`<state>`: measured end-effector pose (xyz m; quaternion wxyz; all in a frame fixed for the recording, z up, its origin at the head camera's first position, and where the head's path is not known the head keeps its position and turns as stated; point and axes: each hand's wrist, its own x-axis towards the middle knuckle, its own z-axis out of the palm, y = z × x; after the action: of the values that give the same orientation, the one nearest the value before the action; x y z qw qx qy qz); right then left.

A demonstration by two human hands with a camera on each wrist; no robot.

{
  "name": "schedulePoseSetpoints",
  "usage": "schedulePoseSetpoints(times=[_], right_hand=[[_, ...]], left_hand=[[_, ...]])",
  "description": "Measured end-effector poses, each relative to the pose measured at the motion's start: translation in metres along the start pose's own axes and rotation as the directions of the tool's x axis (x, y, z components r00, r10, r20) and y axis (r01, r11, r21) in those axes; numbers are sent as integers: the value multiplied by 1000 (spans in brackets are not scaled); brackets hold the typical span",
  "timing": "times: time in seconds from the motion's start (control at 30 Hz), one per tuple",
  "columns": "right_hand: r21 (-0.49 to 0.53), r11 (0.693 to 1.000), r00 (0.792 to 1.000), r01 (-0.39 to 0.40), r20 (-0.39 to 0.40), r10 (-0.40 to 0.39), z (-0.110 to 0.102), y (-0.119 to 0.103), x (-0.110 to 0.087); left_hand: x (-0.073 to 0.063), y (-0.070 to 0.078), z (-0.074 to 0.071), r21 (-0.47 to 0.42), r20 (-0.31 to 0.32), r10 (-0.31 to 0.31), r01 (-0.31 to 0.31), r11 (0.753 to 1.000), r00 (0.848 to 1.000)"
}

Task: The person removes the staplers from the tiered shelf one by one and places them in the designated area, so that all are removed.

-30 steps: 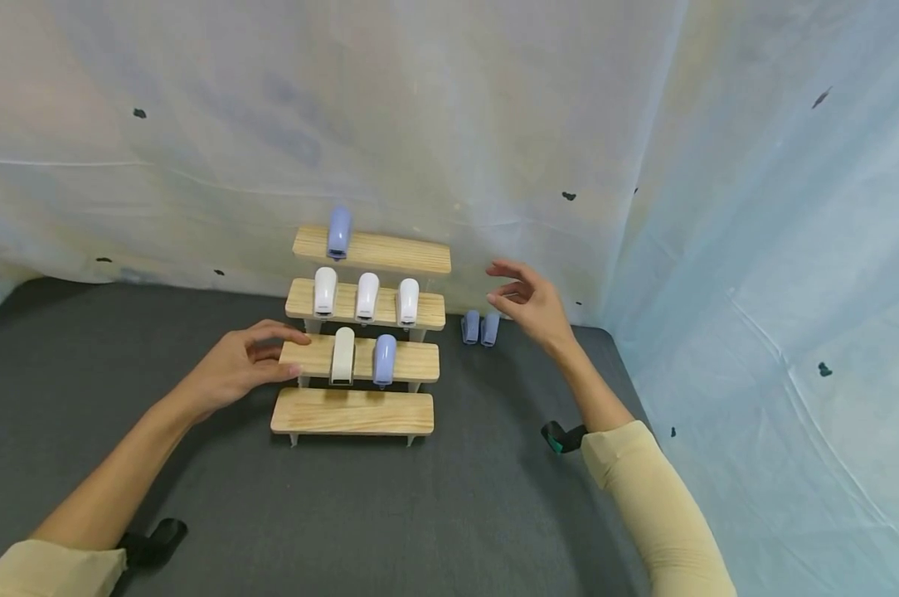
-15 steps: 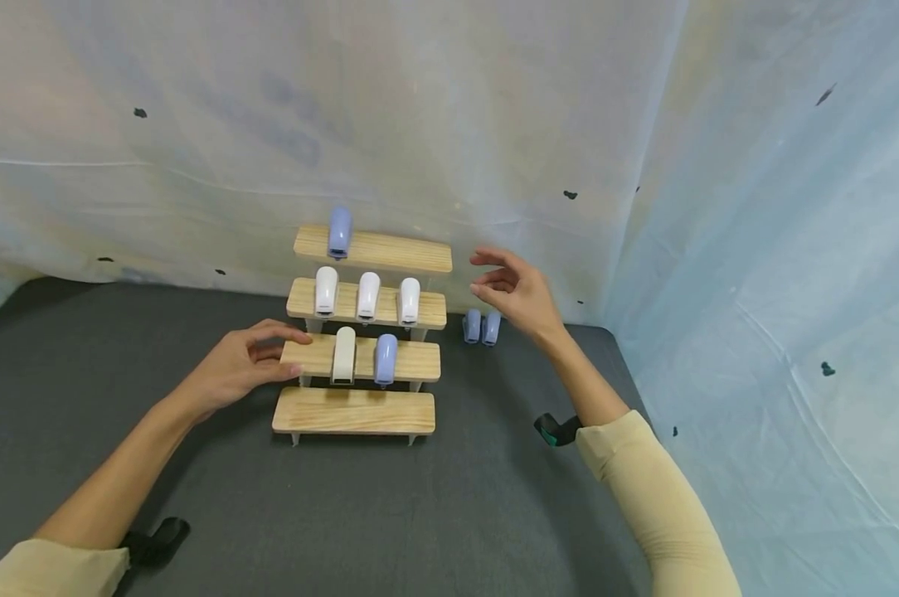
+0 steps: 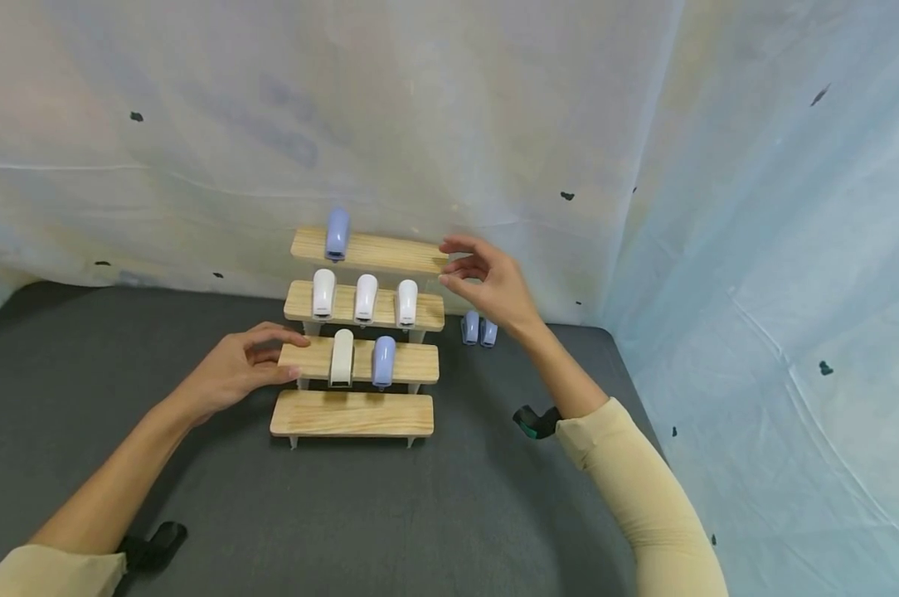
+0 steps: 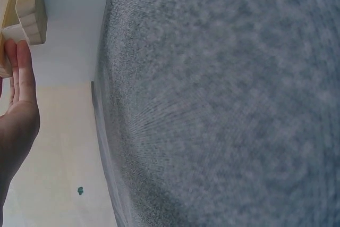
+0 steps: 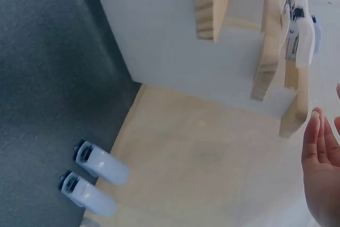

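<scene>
A four-tier wooden display stand (image 3: 352,414) holds small staplers. A blue stapler (image 3: 337,234) sits on the top board, with several white ones, such as the middle white stapler (image 3: 366,298), one tier below. The third board carries a cream stapler (image 3: 342,358) and another blue stapler (image 3: 383,361). My left hand (image 3: 233,369) holds that board's left end, thumb at the front edge and forefinger behind; the left wrist view shows fingertips (image 4: 22,49) against the wood. My right hand (image 3: 494,286) holds nothing, its parted thumb and fingers right at the top board's right end.
Two blue staplers (image 3: 479,329) stand on the dark grey table (image 3: 330,531) right of the stand, by the back sheet. Pale plastic sheeting (image 3: 390,108) hangs behind, and more sheeting (image 3: 778,290) rises along the right side.
My right hand has moved left, from above the two loose blue staplers to the right end of the top board. My left hand stays at the third board.
</scene>
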<state>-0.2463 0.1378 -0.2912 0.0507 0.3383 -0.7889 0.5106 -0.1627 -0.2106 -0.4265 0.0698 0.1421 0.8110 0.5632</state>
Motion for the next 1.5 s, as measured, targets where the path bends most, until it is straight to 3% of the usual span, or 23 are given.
schedulePoseSetpoints(times=[0.17, 0.37, 0.67, 0.9, 1.5], right_hand=[[-5, 1000, 1000, -1, 18, 1, 7, -5, 5], [4, 1000, 999, 17, 36, -17, 15, -8, 14], [42, 999, 999, 1, 53, -3, 28, 16, 31], [27, 1000, 997, 9, 73, -11, 37, 11, 39], [8, 997, 993, -76, 94, 75, 58, 5, 61]], left_hand=[[-1, -1, 1, -16, -1, 4, -4, 1000, 1000], [0, 0, 0, 36, -9, 9, -9, 999, 1000], [0, 0, -2, 45, -8, 17, -16, 999, 1000], [-1, -3, 0, -3, -7, 6, -6, 1000, 1000], [1, -2, 0, 1, -5, 11, -11, 1000, 1000]])
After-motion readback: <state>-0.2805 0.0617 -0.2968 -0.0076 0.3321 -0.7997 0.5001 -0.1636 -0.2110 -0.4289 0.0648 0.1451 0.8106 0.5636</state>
